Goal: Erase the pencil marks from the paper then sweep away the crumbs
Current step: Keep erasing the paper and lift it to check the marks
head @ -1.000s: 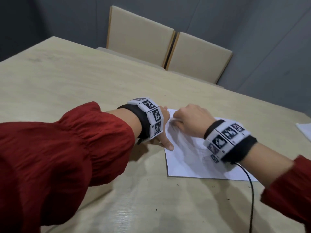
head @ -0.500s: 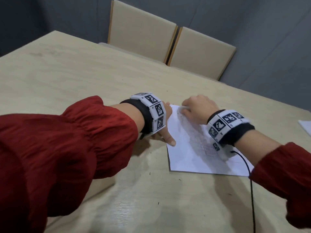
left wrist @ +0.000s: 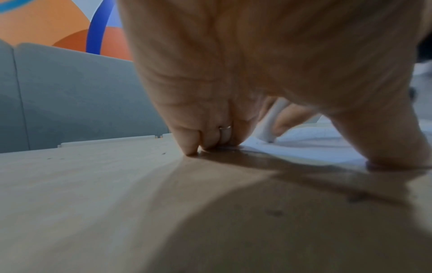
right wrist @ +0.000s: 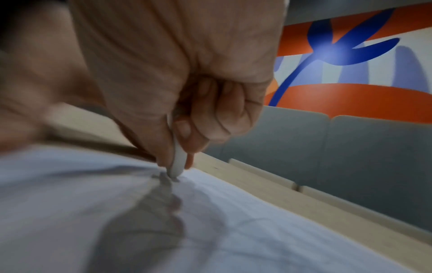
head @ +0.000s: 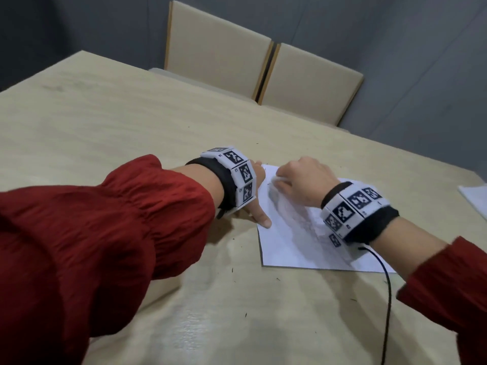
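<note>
Pale wooden table (head: 110, 133) (grey walls (head: 421, 48))

Quick count of what's on show: one wooden table (head: 110, 133), two beige chairs (head: 216, 48) pushed in side by side at the far edge, and one white sheet of paper (head: 287, 248) under two hands, left hand (head: 257, 206) and right hand (head: 303, 180). One white eraser (right wrist: 178, 162), one ring (left wrist: 225, 127). Possibly a second sheet (head: 474, 201) at the right edge, hard to tell. Dark crumbs (head: 233, 270): roughly ten specks scattered on the wood.
</note>
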